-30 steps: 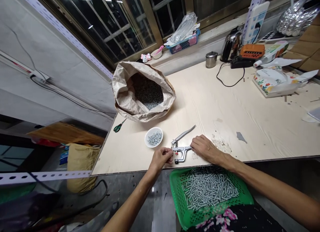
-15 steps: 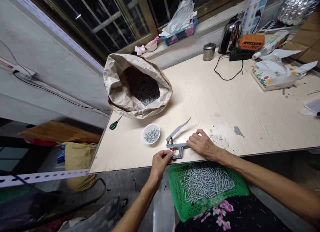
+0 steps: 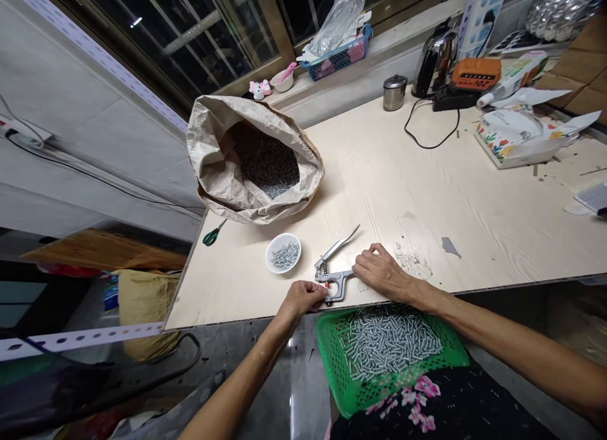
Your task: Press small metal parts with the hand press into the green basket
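Note:
Grey snap-fastener pliers [image 3: 338,277] lie near the table's front edge, their upper lever raised at a slant and a small red part at the jaw. My right hand [image 3: 382,272] is closed around the end of the lower handle. At the jaw, the fingertips of my left hand [image 3: 303,298] are pinched together; whatever they hold is hidden. Just behind my left hand stands a white bowl [image 3: 270,258] of small metal pieces. Below the table edge, a green basket [image 3: 332,358] holds a heap of silvery, screw-like metal pieces by my lap.
A large paper sack [image 3: 208,155] of dark metal pieces stands open at the back left, with green-handled scissors [image 3: 211,236] in front of it. Farther back are a metal canister [image 3: 394,93], a kettle [image 3: 432,61], an orange battery pack [image 3: 475,73] and a tissue pack [image 3: 515,133].
The view has shifted slightly. Both hands stay at the pliers, and the raised lever seems a touch lower than before.

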### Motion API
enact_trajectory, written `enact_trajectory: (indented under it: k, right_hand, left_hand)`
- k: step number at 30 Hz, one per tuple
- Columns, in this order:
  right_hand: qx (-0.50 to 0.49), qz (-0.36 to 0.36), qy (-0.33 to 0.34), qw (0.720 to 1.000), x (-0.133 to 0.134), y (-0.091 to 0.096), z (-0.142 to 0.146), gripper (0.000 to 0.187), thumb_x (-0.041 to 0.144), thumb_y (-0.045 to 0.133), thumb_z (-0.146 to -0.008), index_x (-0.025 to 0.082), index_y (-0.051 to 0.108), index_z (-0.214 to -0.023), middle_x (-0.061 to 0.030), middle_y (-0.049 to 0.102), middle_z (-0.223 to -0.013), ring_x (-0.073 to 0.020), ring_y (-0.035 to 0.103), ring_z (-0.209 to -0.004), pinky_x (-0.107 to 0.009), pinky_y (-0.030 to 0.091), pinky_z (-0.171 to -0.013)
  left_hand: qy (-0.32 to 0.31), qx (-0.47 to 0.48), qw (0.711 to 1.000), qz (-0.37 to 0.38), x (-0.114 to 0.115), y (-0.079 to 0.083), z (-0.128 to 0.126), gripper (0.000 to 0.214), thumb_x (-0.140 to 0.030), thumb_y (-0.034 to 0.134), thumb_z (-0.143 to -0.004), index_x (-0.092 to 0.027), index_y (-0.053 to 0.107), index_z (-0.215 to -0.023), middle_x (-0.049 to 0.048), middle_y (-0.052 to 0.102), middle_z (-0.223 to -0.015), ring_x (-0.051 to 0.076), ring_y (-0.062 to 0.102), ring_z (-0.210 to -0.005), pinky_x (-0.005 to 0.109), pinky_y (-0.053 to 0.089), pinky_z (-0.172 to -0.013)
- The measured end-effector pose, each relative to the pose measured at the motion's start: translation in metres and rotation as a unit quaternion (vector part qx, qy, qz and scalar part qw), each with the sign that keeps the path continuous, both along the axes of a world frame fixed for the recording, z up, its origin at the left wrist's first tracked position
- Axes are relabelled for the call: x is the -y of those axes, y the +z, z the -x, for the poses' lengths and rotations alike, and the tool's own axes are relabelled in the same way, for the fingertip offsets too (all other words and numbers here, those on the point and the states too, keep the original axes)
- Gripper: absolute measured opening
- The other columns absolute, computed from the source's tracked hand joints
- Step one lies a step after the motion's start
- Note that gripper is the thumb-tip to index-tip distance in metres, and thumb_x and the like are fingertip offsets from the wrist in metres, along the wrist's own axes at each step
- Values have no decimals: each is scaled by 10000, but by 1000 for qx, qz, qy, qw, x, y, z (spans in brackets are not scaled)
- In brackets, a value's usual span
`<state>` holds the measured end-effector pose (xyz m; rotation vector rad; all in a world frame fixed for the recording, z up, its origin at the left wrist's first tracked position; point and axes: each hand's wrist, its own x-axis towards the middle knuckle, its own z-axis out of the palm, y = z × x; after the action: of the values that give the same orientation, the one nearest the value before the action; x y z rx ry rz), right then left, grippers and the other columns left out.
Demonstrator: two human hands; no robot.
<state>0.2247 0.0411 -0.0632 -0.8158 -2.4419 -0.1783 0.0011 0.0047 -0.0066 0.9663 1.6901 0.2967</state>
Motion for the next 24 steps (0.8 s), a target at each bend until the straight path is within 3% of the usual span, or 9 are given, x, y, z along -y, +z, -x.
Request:
enact_trajectory:
  k: [10, 16, 24]
  right_hand:
    - [8, 35, 17, 999, 1, -7, -2, 256, 152, 378, -954, 187, 518, -743, -6, 549, -727, -157, 415, -719, -339, 269, -741]
    - [3, 56, 17, 998, 1, -8, -2, 242, 163, 383, -955, 192, 524, -759, -9, 553, -735, -161, 416, -727, -340, 263, -731]
    - [14, 90, 6, 996, 0, -11, -1, 242, 159, 374, -949, 191, 542, -777, -19, 574, -759, -162, 441, -738, -349, 291, -761]
  left_hand:
    - [-87, -56, 993, 55, -6, 3, 1, 359, -468, 704, -536, -168, 518, -471, -48, 467, -404, 71, 381, -400, 212, 301, -425]
    - [-82, -65, 990, 89, -10, 4, 2, 356, -455, 728, -543, -161, 531, -508, -52, 487, -399, 67, 393, -385, 197, 278, -418]
    - [-56, -62, 990, 116, -9, -2, -3, 319, -398, 709, -606, -169, 505, -519, -37, 502, -351, 85, 436, -355, 202, 350, -429]
